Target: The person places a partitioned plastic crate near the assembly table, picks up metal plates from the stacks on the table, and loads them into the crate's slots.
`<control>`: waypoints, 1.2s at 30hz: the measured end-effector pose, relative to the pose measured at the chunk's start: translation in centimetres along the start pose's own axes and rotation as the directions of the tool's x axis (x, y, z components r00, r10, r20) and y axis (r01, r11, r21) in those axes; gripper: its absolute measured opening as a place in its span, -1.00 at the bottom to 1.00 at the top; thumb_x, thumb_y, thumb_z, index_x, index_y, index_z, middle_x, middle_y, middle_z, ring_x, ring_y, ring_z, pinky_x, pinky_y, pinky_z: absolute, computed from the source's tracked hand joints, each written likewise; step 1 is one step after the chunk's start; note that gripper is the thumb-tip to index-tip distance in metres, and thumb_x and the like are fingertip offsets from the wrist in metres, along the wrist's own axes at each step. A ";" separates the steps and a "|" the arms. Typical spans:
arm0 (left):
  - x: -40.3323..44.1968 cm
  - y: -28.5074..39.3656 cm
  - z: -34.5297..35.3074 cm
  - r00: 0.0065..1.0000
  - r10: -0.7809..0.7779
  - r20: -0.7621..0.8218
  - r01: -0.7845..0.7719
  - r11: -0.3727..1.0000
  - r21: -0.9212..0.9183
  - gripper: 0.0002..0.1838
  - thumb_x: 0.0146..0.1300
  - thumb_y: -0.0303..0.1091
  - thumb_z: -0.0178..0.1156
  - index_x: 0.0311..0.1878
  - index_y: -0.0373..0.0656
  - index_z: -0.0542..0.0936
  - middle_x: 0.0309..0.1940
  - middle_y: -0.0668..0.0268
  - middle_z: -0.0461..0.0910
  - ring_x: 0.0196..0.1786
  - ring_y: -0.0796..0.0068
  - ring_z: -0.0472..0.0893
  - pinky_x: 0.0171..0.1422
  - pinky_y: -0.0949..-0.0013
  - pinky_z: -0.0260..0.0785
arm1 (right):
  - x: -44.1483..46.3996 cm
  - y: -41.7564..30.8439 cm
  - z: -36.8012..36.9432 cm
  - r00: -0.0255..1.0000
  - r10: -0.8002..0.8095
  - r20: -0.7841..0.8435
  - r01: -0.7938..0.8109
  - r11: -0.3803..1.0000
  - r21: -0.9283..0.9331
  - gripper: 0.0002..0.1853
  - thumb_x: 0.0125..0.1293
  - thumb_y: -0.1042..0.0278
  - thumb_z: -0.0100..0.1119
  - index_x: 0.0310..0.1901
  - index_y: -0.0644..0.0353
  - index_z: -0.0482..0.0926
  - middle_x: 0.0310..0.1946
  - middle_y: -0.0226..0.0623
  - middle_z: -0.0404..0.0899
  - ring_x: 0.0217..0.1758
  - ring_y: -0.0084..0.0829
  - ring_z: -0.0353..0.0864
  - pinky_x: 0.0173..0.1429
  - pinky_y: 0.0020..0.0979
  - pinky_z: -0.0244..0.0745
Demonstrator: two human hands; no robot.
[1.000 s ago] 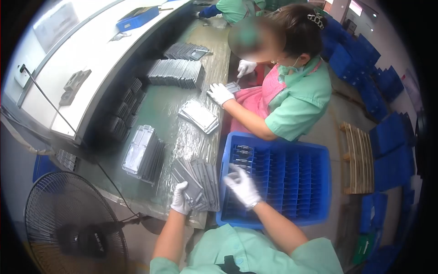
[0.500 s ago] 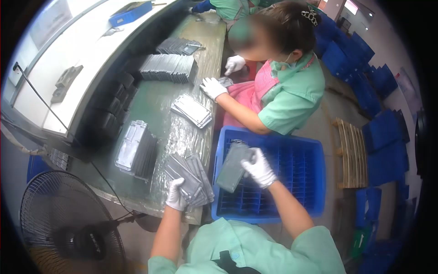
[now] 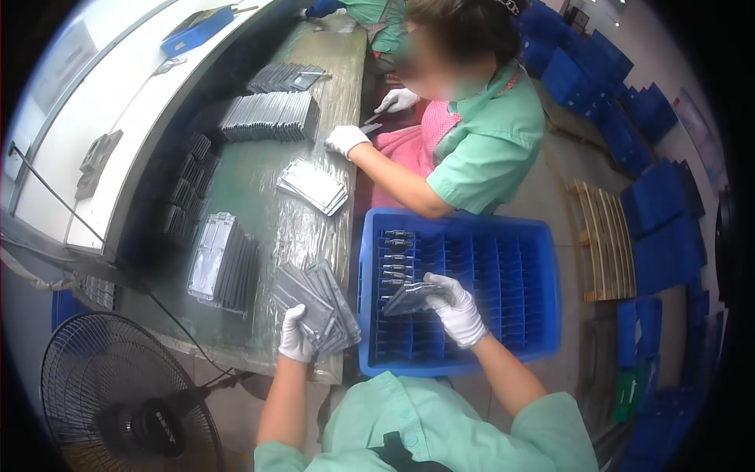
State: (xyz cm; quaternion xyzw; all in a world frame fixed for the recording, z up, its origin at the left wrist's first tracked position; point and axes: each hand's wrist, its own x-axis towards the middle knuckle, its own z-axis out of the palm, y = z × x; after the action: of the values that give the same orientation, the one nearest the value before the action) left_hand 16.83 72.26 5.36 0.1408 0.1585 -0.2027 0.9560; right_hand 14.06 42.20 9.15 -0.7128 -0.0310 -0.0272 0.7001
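Note:
My gloved right hand (image 3: 458, 313) grips one flat grey metal plate (image 3: 410, 299) by its end, tilted nearly edge-on over the left part of a blue divided crate (image 3: 460, 370). Several plates (image 3: 399, 256) stand on edge in the crate's left column of slots. At the table's near edge, my gloved left hand (image 3: 296, 337) is closed on the side of a fanned pile of grey metal plates (image 3: 326, 311). Whether it lifts any of them I cannot tell.
A co-worker (image 3: 487, 149) in green sits beyond the crate, gloved hands at the table (image 3: 259, 177). Stacked plates (image 3: 220, 259), a small pile (image 3: 313, 186) and a long row (image 3: 271, 116) lie there. A fan (image 3: 130, 393) stands lower left; a wooden pallet (image 3: 602, 240) is right.
The plate in my right hand has turned from broad face up to nearly edge-on, uncovering the plates in the crate's slots. My left hand stays at the pile. The whole view has shifted slightly.

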 end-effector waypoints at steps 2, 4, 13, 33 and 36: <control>0.1 0.0 -0.2 1.000 -0.005 0.000 0.005 1.000 -0.004 -0.38 0.06 -0.41 0.14 0.26 -0.22 0.29 0.10 0.09 0.49 0.10 0.14 0.54 0.21 0.05 0.42 | -0.1 -0.7 0.5 1.000 0.017 -0.025 -0.016 1.000 0.013 -0.59 0.28 0.65 0.04 0.17 0.15 0.38 -0.04 -0.37 0.56 -0.09 -0.59 0.53 -0.05 -0.51 0.49; -0.1 -0.1 0.1 1.000 0.023 -0.008 -0.022 0.999 0.025 -0.35 0.04 -0.40 0.17 0.26 -0.23 0.27 0.09 0.08 0.48 0.10 0.14 0.53 0.21 0.05 0.42 | -0.5 0.7 0.5 0.996 0.088 -0.029 -0.086 0.994 0.073 -0.58 0.27 0.66 0.04 0.17 0.15 0.38 -0.03 -0.37 0.56 -0.08 -0.58 0.53 -0.03 -0.51 0.50; 0.1 -0.1 -0.2 0.999 0.038 -0.013 -0.038 0.999 0.039 -0.34 0.05 -0.38 0.19 0.27 -0.21 0.27 0.09 0.10 0.47 0.10 0.15 0.53 0.21 0.07 0.42 | -0.7 -1.6 0.7 0.980 -0.191 0.045 0.185 0.824 -0.535 -0.70 0.17 0.60 0.18 -0.03 0.16 0.56 -0.14 -0.17 0.63 -0.11 -0.37 0.65 -0.03 -0.43 0.55; -0.2 -0.7 0.7 0.994 0.093 0.051 -0.095 0.995 0.040 -0.43 0.13 -0.32 0.18 0.22 -0.26 0.34 0.07 0.09 0.51 0.10 0.14 0.54 0.23 0.05 0.39 | 0.4 -3.9 5.2 0.991 0.127 0.036 -0.071 0.744 -0.665 -0.46 0.07 -0.03 0.29 0.01 0.16 0.57 -0.06 -0.16 0.59 -0.01 -0.19 0.58 0.06 -0.32 0.47; 0.5 -1.2 0.4 0.998 0.011 0.063 -0.016 0.997 0.073 -0.45 0.17 -0.27 0.19 0.21 -0.27 0.35 0.08 0.08 0.51 0.11 0.15 0.53 0.25 0.06 0.38 | 3.6 -4.6 7.7 0.901 0.418 0.116 -0.357 0.867 -0.349 -0.37 0.17 0.03 0.27 0.20 0.23 0.40 -0.08 -0.20 0.60 -0.07 -0.40 0.61 -0.03 -0.40 0.49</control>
State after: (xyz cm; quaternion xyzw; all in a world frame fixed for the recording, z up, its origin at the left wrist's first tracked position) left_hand 16.89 70.93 5.28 0.1704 0.1198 -0.2061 0.9561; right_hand 17.28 49.98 13.91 -0.8073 0.0523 0.1769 0.5605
